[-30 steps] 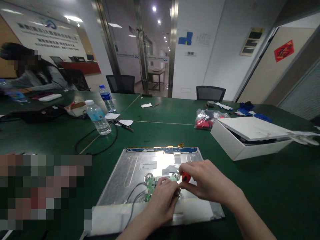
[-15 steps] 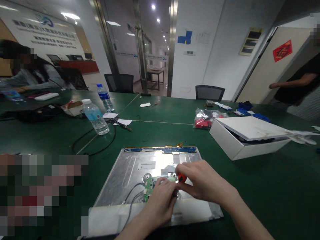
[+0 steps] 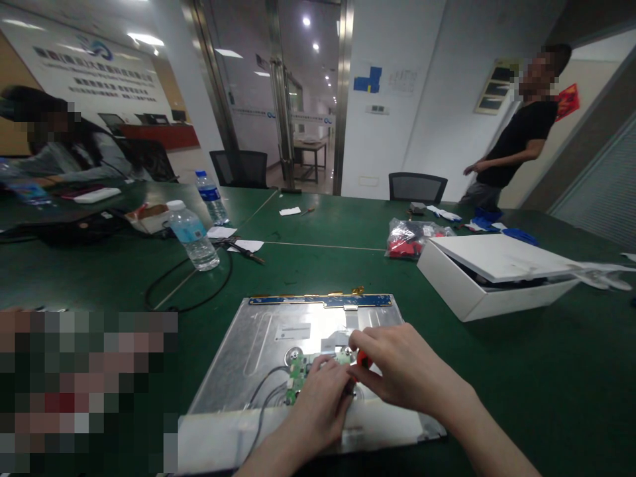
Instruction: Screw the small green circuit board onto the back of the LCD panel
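A flat silver display panel (image 3: 238, 344) lies back side up on the table before me. On it sits a small green circuit board (image 3: 297, 371) with dark cables at its left, partly under my hands. My right hand (image 3: 397, 364) is closed round the orange-red handle of what looks like a screwdriver (image 3: 364, 360), held over the board's right part. My left hand (image 3: 322, 397) rests on the board, fingers curled together at the tool's lower end. The tool's shaft and tip are hidden behind the fingers. A blue circuit strip (image 3: 298, 301) runs along the panel's far edge.
A white box (image 3: 497, 291) with its lid ajar stands at the right, beside a plastic bag of red parts (image 3: 407, 242). Water bottles (image 3: 193, 238), a black cable (image 3: 149, 285) and a soldering iron (image 3: 247, 252) lie left. One person (image 3: 521, 146) stands far right; another (image 3: 64, 146) sits left.
The person at the right has walked further into view, toward the left. My hands stay in nearly the same place, with the orange-red handle slightly turned in my right hand.
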A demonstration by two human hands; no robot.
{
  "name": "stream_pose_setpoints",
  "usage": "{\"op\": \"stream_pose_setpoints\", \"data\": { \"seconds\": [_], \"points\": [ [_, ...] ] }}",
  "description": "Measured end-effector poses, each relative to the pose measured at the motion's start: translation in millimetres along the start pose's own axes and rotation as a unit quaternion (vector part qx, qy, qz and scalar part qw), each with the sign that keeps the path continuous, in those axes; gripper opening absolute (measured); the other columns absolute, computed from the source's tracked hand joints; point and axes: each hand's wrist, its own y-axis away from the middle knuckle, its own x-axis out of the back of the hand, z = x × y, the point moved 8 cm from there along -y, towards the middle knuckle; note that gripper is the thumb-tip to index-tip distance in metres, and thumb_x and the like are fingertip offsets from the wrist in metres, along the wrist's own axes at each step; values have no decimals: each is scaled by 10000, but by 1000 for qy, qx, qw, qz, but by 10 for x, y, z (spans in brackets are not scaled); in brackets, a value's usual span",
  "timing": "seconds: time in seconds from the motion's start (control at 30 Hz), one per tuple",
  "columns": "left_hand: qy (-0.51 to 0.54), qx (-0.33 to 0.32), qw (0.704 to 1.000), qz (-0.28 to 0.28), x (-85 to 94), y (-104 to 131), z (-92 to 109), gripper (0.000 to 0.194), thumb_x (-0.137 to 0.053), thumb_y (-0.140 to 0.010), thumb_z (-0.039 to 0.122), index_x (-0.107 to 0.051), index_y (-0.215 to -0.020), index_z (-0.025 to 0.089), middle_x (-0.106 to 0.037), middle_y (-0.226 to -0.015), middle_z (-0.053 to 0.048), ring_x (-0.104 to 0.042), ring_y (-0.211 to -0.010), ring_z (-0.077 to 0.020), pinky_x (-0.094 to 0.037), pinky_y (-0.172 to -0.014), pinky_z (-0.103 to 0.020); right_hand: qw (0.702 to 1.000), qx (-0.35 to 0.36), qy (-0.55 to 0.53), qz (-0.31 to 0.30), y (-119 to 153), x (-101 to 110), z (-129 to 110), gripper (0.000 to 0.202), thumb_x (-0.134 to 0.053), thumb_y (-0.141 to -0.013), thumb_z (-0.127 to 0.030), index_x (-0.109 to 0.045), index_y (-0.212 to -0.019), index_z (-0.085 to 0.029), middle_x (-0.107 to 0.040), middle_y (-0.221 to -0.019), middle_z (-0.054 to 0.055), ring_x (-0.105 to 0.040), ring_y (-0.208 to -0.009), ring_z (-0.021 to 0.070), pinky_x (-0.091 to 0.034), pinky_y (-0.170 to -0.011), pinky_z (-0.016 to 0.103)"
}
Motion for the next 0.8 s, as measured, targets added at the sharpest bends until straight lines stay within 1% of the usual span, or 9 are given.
{"op": "stream_pose_setpoints", "data": {
  "seconds": [0.07,0.13,0.27,0.33,0.5,0.63,0.73,0.8],
  "points": [
    [0,-1,1000,-5,-26,2,-14,200,-478,-731,52,-521,-854,204,-629,-875,-34,-550,-888,-227,-350,-940,-436,1000,2,9,-3,10,-4,-11,119,-525,-879,-318,-505,-857,-203,-641,-769,13,-534,-622,145,-181,-520,280],
    [0,-3,1000,-10,-45,1,-24,216,-480,-731,55,-521,-881,205,-630,-901,-38,-548,-904,-229,-353,-934,-432,1000,13,-8,-4,32,13,-34,116,-525,-869,-319,-494,-865,-206,-644,-794,14,-545,-649,149,-191,-523,282],
    [-3,-2,1000,-15,-38,0,-25,205,-486,-718,59,-496,-867,200,-618,-878,-37,-544,-875,-226,-356,-913,-422,999,21,-34,-6,68,48,-48,87,-523,-820,-227,-476,-890,-204,-635,-844,17,-549,-682,149,-206,-522,278],
    [-3,0,1000,-13,-23,2,-28,194,-493,-719,62,-486,-856,199,-612,-860,-34,-539,-860,-224,-353,-906,-418,999,14,-30,-12,69,41,-36,94,-525,-813,-213,-475,-892,-202,-636,-839,17,-548,-679,152,-197,-519,277],
    [-7,13,1000,-11,-9,14,-63,218,-520,-704,62,-488,-869,201,-609,-864,-22,-531,-869,-224,-328,-927,-423,1000,-3,-4,-18,42,5,4,94,-543,-849,-266,-483,-888,-205,-645,-797,9,-547,-646,150,-167,-517,277],
    [-4,0,1000,-11,6,12,-34,228,-511,-720,61,-494,-896,204,-614,-872,-21,-536,-864,-220,-321,-931,-423,1000,-8,10,-18,43,-15,27,126,-547,-868,-317,-488,-879,-207,-644,-755,3,-544,-622,143,-163,-518,279],
    [-7,-6,1000,-16,19,11,-3,210,-490,-726,56,-488,-879,200,-610,-862,-26,-538,-858,-219,-329,-917,-419,1000,-6,-3,-8,62,17,20,128,-550,-862,-317,-485,-881,-208,-645,-793,8,-552,-663,151,-183,-526,278],
    [-12,-9,1000,-15,30,12,15,197,-481,-725,54,-478,-860,197,-606,-852,-30,-537,-850,-219,-337,-905,-414,1000,0,-19,0,72,44,2,110,-546,-849,-287,-480,-887,-208,-643,-841,14,-555,-698,155,-199,-532,277]
  ]
}}
